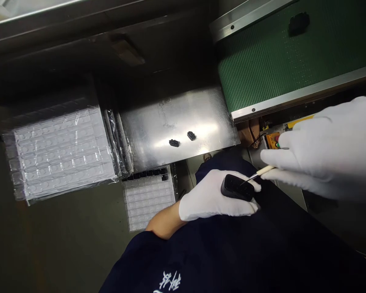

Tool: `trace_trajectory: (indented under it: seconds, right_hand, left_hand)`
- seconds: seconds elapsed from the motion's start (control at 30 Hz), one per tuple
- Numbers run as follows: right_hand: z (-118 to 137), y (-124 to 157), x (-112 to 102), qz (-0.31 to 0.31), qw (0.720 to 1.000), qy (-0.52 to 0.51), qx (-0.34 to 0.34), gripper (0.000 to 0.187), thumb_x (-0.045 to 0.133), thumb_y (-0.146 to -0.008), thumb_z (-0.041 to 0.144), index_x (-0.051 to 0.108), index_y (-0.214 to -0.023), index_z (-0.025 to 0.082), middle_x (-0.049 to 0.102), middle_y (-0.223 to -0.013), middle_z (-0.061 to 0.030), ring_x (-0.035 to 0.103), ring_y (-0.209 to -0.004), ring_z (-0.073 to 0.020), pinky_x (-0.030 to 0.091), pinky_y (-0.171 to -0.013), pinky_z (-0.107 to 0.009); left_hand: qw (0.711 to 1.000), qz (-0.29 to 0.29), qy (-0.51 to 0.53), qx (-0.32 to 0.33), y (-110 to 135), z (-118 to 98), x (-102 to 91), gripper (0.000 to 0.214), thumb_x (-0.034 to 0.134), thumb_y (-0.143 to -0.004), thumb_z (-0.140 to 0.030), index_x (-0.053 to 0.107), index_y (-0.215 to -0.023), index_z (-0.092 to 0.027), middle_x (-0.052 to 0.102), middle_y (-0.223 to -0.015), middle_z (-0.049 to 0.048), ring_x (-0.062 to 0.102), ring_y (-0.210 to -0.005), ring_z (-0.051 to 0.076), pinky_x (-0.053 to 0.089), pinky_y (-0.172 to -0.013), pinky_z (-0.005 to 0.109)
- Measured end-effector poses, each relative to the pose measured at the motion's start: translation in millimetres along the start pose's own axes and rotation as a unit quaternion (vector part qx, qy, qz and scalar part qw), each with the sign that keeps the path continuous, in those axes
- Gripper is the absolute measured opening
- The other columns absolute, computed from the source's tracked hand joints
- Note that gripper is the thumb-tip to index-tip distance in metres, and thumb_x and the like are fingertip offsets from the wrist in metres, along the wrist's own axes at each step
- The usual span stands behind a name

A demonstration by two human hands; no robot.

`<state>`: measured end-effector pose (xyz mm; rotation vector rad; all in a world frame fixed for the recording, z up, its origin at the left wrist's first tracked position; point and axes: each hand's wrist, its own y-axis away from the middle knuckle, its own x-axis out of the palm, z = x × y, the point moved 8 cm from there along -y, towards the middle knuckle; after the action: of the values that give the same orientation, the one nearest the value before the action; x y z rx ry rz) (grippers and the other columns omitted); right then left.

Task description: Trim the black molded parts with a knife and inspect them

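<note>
My left hand (215, 197), in a white glove, is closed around a small black plastic part (237, 188) held over my dark blue clothing. My right hand (326, 150), also gloved, pinches a thin tool with a pale handle (264, 171); its metal tip touches the top of the black part. Two more small black parts (173, 143) (191, 136) lie on the shiny metal plate (158, 130) beyond my left hand.
A green conveyor belt (262, 65) with a metal frame runs at the upper right and carries one black part (299, 22). Clear plastic trays (61, 154) are stacked at the left. A smaller tray (148, 195) holds a row of black parts. A button box (273, 140) sits under the conveyor.
</note>
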<state>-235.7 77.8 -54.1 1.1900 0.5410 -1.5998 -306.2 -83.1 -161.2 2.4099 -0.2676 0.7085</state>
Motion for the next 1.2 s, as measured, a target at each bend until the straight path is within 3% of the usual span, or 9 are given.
trace_trajectory:
  seconds: [0.1, 0.23, 0.37, 0.5, 0.67, 0.8, 0.97, 1.1, 1.2]
  right_hand:
    - [-9.4, 4.0, 2.4, 0.030, 0.999, 0.006, -0.033, 0.067, 0.041, -0.088, 0.089, 0.065, -0.067, 0.030, 0.070, -0.069, 0.0006, 0.075, -0.097, -0.0230, 0.052, -0.054, -0.034]
    - [-34.6, 12.8, 10.3, 0.018, 1.000, -0.010, 0.008, 0.062, 0.041, -0.096, 0.080, 0.066, -0.069, 0.030, 0.078, -0.096, 0.0038, 0.073, -0.109, -0.0208, 0.060, -0.066, -0.034]
    - [-1.0, 2.9, 21.2, 0.119, 0.990, 0.044, -0.069, 0.061, 0.052, -0.092, 0.079, 0.059, -0.061, 0.027, 0.075, -0.084, 0.0003, 0.074, -0.105, -0.0256, 0.061, -0.069, -0.039]
    - [31.1, -8.7, 16.6, 0.144, 0.979, 0.060, -0.130, 0.064, 0.044, -0.096, 0.076, 0.052, -0.056, 0.026, 0.070, -0.072, -0.0013, 0.074, -0.099, -0.0239, 0.057, -0.067, -0.039]
    - [15.8, -4.1, 22.3, 0.150, 0.984, 0.046, -0.087, 0.071, 0.032, -0.096, 0.080, 0.050, -0.055, 0.024, 0.071, -0.078, 0.0024, 0.072, -0.102, -0.0212, 0.056, -0.070, -0.037]
    - [13.1, -3.4, 29.1, 0.175, 0.981, 0.041, -0.078, 0.067, 0.043, -0.092, 0.079, 0.052, -0.053, 0.025, 0.070, -0.075, 0.0024, 0.072, -0.106, -0.0239, 0.058, -0.077, -0.042]
    - [26.4, -19.0, 22.2, 0.129, 0.989, -0.026, -0.067, 0.067, 0.043, -0.094, 0.077, 0.049, -0.052, 0.026, 0.067, -0.067, 0.0025, 0.072, -0.101, -0.0214, 0.058, -0.077, -0.040]
    - [43.7, -25.7, 25.6, 0.139, 0.977, 0.070, -0.143, 0.068, 0.036, -0.095, 0.078, 0.044, -0.052, 0.026, 0.046, -0.050, -0.0014, 0.069, -0.078, -0.0177, 0.052, -0.067, -0.035]
    - [45.5, -28.8, 13.6, 0.092, 0.974, 0.134, -0.158, 0.074, 0.024, -0.095, 0.081, 0.052, -0.056, 0.025, 0.039, -0.051, -0.0006, 0.064, -0.071, -0.0172, 0.046, -0.064, -0.033]
  left_hand:
    - [1.000, -0.003, -0.016, 0.007, 0.4, -2.2, 0.2, 0.042, 0.092, -0.074, -0.028, 0.077, -0.111, -0.015, 0.082, -0.091, 0.0080, 0.080, -0.087, 0.025, 0.068, -0.080, 0.037]
    - [0.999, -0.010, -0.047, -0.002, -0.6, -3.1, 0.6, 0.041, 0.093, -0.073, -0.028, 0.078, -0.110, -0.017, 0.082, -0.091, 0.0058, 0.080, -0.088, 0.025, 0.067, -0.079, 0.036]
    - [0.995, -0.018, -0.098, -0.019, -1.6, -1.7, 0.3, 0.041, 0.093, -0.071, -0.030, 0.079, -0.108, -0.018, 0.082, -0.093, 0.0052, 0.080, -0.091, 0.026, 0.066, -0.081, 0.036]
    - [0.991, -0.001, -0.126, -0.034, -2.4, 1.2, 2.6, 0.040, 0.092, -0.072, -0.034, 0.079, -0.106, -0.018, 0.082, -0.096, 0.0055, 0.080, -0.092, 0.026, 0.066, -0.082, 0.037]
    - [0.993, 0.001, -0.113, -0.030, -3.3, 2.6, 2.6, 0.043, 0.093, -0.072, -0.037, 0.079, -0.108, -0.019, 0.082, -0.098, 0.0061, 0.079, -0.096, 0.027, 0.065, -0.086, 0.038]
    - [0.994, 0.001, -0.109, -0.029, -3.2, 4.4, 1.4, 0.041, 0.094, -0.070, -0.035, 0.079, -0.105, -0.018, 0.082, -0.097, 0.0068, 0.079, -0.094, 0.026, 0.065, -0.083, 0.037]
    - [0.996, 0.010, -0.079, -0.030, -2.7, 6.8, -0.2, 0.039, 0.093, -0.071, -0.030, 0.078, -0.105, -0.016, 0.082, -0.096, 0.0073, 0.079, -0.093, 0.026, 0.065, -0.084, 0.039]
    - [0.996, 0.006, -0.083, -0.021, -0.7, 8.3, -4.2, 0.040, 0.094, -0.071, -0.032, 0.078, -0.104, -0.016, 0.081, -0.099, 0.0089, 0.079, -0.093, 0.026, 0.065, -0.083, 0.039]
    - [0.997, 0.013, -0.070, 0.028, 1.2, 5.5, -8.2, 0.042, 0.093, -0.073, -0.031, 0.078, -0.108, -0.015, 0.082, -0.101, 0.0098, 0.079, -0.096, 0.026, 0.065, -0.090, 0.041]
